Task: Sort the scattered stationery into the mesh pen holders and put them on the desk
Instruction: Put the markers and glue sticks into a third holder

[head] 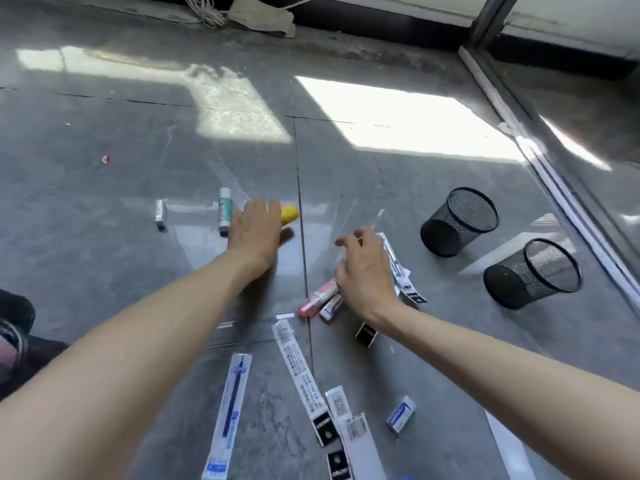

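Note:
Stationery lies scattered on a grey tiled floor. My left hand [255,233] is palm down, its fingertips resting over a yellow cylindrical item [290,215]; I cannot see a closed grip. My right hand [367,271] curls over clear-wrapped pen packets [401,275], which crumple under its fingers. A pink correction tape [318,299] and a small eraser [330,308] lie just left of that wrist. Two black mesh pen holders [459,221] [533,273] lie tipped on their sides to the right, both showing nothing inside.
A glue stick [224,211], a clear ruler [230,181] and a small staple box [160,213] lie beyond my left hand. Refill packets [230,414] [301,368], a small blue-white box [401,414] and a black clip [366,335] lie nearer. A glass partition's metal rail [554,174] runs along the right.

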`<state>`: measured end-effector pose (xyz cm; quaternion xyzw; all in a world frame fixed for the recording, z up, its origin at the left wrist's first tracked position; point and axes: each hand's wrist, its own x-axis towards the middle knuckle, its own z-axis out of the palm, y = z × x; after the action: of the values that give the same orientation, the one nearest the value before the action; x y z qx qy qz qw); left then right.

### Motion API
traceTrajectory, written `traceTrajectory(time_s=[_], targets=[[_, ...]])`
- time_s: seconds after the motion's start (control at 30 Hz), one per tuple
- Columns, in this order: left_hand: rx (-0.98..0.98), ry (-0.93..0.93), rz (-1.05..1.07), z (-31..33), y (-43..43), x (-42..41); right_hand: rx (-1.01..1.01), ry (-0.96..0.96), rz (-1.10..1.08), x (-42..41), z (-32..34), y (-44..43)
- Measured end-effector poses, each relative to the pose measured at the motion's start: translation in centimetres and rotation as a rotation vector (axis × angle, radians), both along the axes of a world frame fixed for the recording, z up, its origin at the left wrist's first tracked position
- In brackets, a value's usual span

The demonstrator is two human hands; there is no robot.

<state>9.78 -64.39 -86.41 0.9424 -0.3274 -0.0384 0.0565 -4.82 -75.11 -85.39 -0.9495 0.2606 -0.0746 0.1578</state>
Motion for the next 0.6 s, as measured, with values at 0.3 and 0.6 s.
traceTrajectory(time_s=[0.3, 0.6], targets=[[-0.071, 0.098, -0.017, 0.8, -1.7, -3.7, -0.244, 0.105, -0.377, -0.9, 2.0, -9.6], [-0.531, 0.588, 0.299, 1.3, -0.6, -4.8, -0.463, 0.206, -0.155, -2.8, 5.0, -8.6]])
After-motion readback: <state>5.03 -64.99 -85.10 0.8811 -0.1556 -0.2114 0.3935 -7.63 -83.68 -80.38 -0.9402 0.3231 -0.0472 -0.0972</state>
